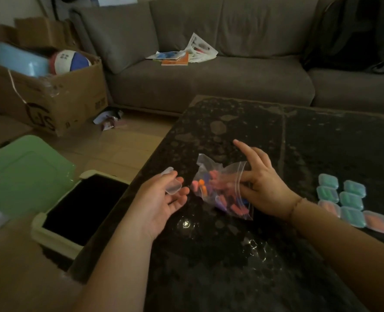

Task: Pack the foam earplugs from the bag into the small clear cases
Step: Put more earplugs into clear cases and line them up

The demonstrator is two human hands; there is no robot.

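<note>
On table (231, 255): 8 filled cases (353, 202), 1 bag (222, 188), 1 empty case (171, 184).

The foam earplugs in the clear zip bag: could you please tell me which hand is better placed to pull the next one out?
Right. The right hand is already at the bag's mouth; the left hand holds an empty clear case.

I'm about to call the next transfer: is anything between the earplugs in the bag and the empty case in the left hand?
Only the bag itself: the earplugs lie behind its clear film. The right hand is at the bag's mouth. The open case in the left hand sits beside it, with nothing visible across the gap.
</note>
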